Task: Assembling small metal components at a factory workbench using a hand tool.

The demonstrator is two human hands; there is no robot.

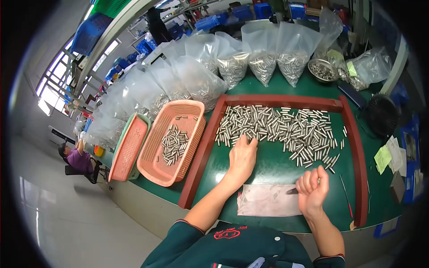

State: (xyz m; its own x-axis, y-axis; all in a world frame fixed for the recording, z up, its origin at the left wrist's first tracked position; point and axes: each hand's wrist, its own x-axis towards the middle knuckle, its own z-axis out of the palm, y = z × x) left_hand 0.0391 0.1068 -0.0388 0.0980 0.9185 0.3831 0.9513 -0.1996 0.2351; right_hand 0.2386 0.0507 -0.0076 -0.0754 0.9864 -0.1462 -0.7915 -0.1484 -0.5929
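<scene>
A wide heap of small silvery metal pins (277,127) covers the far part of the green tabletop inside a dark red frame. My left hand (242,157) reaches to the near left edge of this heap, fingers curled down among the pins; what the fingertips pinch is hidden. Closed in a fist, my right hand (311,190) holds a slim tool, whose dark end (292,191) sticks out to the left above a pale cloth (263,201). The fist hides the rest of the tool. Both hands are apart.
Red bars (277,101) bound the work area. A pink basket (195,134) with loose pins stands at left, beside stacked baskets (127,152). Clear bags (263,62) of pins line the back, near a metal bowl (322,71). Red-handled tweezers (346,196) lie at right. A person (79,158) sits far left.
</scene>
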